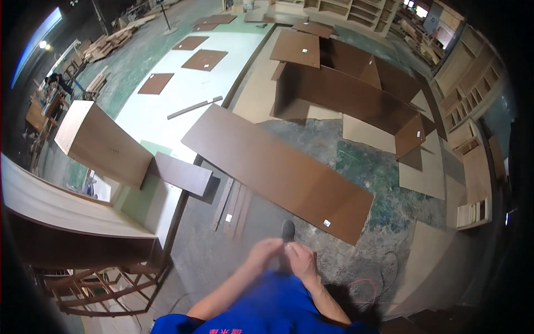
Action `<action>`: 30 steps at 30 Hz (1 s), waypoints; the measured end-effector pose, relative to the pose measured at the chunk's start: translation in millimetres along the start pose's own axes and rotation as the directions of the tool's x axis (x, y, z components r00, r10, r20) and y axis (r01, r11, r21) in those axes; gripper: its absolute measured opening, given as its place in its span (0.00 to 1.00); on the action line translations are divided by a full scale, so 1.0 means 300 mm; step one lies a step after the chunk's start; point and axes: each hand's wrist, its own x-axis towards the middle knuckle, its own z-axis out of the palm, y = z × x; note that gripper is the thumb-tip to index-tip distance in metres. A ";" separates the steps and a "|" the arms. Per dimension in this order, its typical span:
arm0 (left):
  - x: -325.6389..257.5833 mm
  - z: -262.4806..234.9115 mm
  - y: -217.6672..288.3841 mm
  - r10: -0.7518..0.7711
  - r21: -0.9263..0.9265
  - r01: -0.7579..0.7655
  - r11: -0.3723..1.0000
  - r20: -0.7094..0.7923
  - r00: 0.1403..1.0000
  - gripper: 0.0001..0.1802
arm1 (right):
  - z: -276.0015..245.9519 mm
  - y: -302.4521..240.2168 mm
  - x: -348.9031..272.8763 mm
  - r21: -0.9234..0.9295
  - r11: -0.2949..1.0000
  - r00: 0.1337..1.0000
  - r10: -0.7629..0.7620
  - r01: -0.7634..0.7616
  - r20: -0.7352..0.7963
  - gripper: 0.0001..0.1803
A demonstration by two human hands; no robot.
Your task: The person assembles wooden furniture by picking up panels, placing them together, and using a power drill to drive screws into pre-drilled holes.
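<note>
Brown panel slanting across in front of both hands

Its far-left end overlaps the white surface, which probably props it, while the rest extends over the concrete floor. Just short of its near edge, the left hand and right hand come together, fingers bunched; whether they pinch something small, I cannot tell. Narrow strips lie alongside one another nearby, perhaps to stay sorted. Beyond, a brown cabinet carcass rests on pale sheets, likely sparing its edges from scuffs.
</note>
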 end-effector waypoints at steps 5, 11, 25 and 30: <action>0.245 0.079 0.149 0.102 0.252 -0.049 0.966 -0.203 0.974 0.14 | -0.037 0.092 0.368 0.219 0.958 0.957 0.128 -0.187 0.259 0.11; 0.429 0.153 0.427 0.260 0.262 -0.165 0.951 -0.389 0.884 0.14 | 0.019 0.062 0.800 0.433 0.788 0.794 0.112 -0.437 0.598 0.16; 0.861 -0.377 0.924 0.286 -0.276 -0.541 0.794 -0.616 0.734 0.07 | 0.043 0.416 1.573 -0.326 0.942 0.885 0.214 -0.076 0.413 0.12; 1.089 -0.487 1.148 0.229 -0.337 -0.573 0.747 -0.679 0.698 0.08 | 0.056 0.472 1.933 -0.291 0.934 0.904 0.297 -0.208 0.307 0.10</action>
